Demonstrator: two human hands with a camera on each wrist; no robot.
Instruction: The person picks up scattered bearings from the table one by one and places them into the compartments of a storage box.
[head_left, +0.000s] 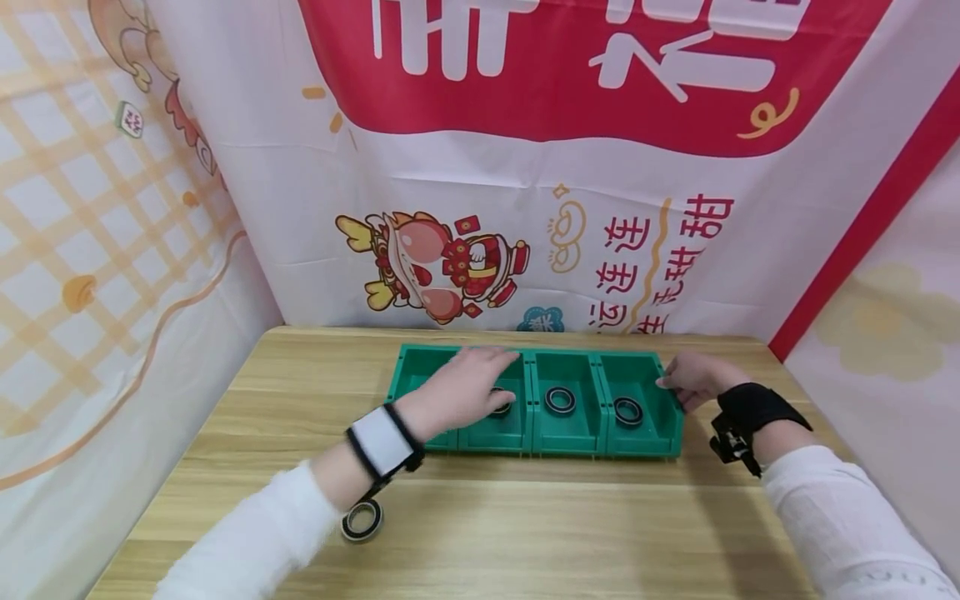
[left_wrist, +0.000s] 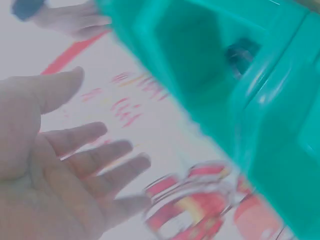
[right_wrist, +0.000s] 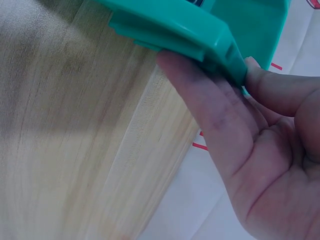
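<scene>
A row of green plastic bins (head_left: 570, 432) stands joined side by side on the wooden table. My right hand (head_left: 697, 379) grips the outer side wall of the rightmost bin, thumb on the inside and fingers outside and under it in the right wrist view. My left hand (head_left: 465, 387) hovers over the left part of the row, palm bare and fingers apart in the left wrist view. A ball bearing (head_left: 628, 424) lies in the rightmost bin, and another bearing (head_left: 560, 412) in the bin beside it. Below my left fingers shows a third bearing (head_left: 504, 410), partly hidden.
A loose bearing (head_left: 348, 527) lies on the wooden table (head_left: 525, 533), close to my left forearm. Behind the bins hangs a printed white and red cloth (head_left: 300, 250), and more cloth (head_left: 75, 333) closes in the left side. The leftmost bin is partly covered by my left arm.
</scene>
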